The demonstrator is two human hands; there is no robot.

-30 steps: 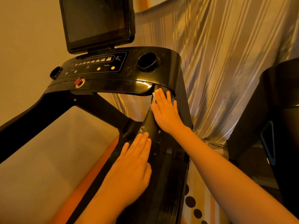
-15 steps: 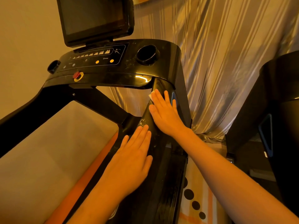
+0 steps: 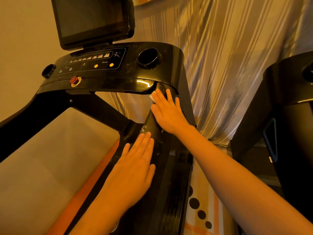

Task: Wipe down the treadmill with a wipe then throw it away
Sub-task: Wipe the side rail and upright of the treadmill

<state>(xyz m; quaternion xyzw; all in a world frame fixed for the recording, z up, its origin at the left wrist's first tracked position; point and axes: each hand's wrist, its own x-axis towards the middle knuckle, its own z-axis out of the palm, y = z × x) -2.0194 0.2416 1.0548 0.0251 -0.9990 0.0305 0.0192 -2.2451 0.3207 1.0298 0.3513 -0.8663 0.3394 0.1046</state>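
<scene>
The black treadmill [image 3: 152, 82] fills the view, with its console, red stop button and screen at the top. My right hand [image 3: 167, 112] lies flat with straight fingers on the upper part of the right upright, just under the console. It presses a white wipe [image 3: 153, 96] against the post; only a corner of the wipe shows by my fingertips. Lower on the same upright, my left hand [image 3: 135, 167] rests flat, fingers straight and together. White specks mark the post between my hands.
A cup holder [image 3: 149, 58] sits in the console's right side. A striped curtain [image 3: 228, 56] hangs behind. A second black machine [image 3: 288, 116] stands close at the right. Below lies a patterned floor mat [image 3: 199, 209] with dark dots.
My right hand with the wipe has stayed high on the upright under the console, shifting only slightly. My left hand has kept its place. The camera view has shifted a little.
</scene>
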